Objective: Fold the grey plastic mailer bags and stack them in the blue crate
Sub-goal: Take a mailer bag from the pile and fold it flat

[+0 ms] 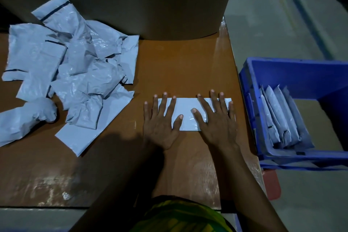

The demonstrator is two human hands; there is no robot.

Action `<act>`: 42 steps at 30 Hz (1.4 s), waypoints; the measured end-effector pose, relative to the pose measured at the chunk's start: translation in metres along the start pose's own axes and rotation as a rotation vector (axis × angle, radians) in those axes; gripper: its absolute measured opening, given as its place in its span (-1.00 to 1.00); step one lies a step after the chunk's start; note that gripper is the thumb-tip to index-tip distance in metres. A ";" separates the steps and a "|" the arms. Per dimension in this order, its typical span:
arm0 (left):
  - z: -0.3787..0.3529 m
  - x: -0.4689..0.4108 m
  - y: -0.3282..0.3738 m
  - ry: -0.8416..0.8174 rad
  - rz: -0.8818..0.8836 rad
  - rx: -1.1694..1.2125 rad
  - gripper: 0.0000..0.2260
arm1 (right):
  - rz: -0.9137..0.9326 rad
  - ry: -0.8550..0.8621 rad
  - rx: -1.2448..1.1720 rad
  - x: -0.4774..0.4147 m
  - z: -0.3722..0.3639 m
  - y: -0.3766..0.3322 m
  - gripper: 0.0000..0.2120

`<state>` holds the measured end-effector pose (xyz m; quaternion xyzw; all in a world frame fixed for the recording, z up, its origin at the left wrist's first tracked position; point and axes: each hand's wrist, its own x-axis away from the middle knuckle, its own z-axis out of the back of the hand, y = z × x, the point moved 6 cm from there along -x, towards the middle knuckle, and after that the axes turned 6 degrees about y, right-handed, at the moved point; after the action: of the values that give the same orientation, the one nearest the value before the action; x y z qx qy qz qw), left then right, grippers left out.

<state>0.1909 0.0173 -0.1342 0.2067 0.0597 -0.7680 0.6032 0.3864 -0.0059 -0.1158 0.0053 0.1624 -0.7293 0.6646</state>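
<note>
At right, crate (301,77) of folded mailers (280,117); left grip (160,124), right grip (216,124) flat on mailer (186,107).

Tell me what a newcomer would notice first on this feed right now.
The left hand and right hand press flat, with straight fingers, on a folded grey mailer at the middle of the table. A heap of crumpled grey mailers sprawls at the left. Off the table's right edge, the blue crate holds folded bags standing on edge along its left wall.
</note>
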 end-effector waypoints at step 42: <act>0.050 -0.034 0.005 -0.192 -0.062 0.474 -0.65 | 0.041 -0.100 -0.305 0.001 0.048 0.003 -0.55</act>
<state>0.1899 0.0297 -0.0745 0.2663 -0.1731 -0.7949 0.5170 0.3989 -0.0187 -0.0708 -0.1287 0.2378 -0.6819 0.6797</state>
